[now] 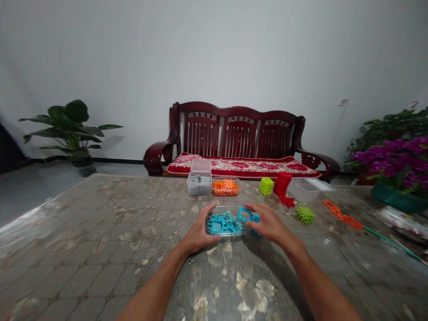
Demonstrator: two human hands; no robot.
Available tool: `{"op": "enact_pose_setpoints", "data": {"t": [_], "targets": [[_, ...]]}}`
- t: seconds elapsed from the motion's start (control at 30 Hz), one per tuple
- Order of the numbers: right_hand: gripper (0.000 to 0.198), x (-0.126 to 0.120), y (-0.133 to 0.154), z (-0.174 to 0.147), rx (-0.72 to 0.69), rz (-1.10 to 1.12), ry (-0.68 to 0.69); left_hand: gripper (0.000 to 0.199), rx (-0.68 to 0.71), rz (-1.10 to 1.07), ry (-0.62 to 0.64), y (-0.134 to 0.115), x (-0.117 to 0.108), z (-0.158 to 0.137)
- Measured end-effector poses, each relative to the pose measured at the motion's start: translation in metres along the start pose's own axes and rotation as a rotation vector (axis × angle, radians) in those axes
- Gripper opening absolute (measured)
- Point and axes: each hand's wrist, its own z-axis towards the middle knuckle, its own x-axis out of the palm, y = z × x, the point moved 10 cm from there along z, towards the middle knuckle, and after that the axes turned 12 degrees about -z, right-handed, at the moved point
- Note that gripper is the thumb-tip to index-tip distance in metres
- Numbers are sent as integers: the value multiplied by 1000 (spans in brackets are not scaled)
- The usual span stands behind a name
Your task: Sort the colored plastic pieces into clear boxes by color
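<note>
A clear plastic box filled with blue toothed building pieces stands on the table in front of me. My left hand grips the box at its left end, thumb along the near side and fingers at the far side. Over the box's right end, my right hand pinches a blue square frame piece with a toothed edge. More blue shows under that hand, partly hidden by the fingers.
Behind stand a box of grey pieces and a box of orange pieces. To the right are a green cube, a red block build, a whitish box, a green spiky piece, orange linked pieces and a flowerpot.
</note>
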Motion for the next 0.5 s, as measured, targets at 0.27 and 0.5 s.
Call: {"op": "enact_pose_setpoints", "data": {"t": [0.27,0.5], "targets": [[48,18,13,9,-111,-126,168,102,12,-3,-9,0,0,0],[35,31,20,12,-161,-122,176,102,16,-4,-11,3,-1,1]]}}
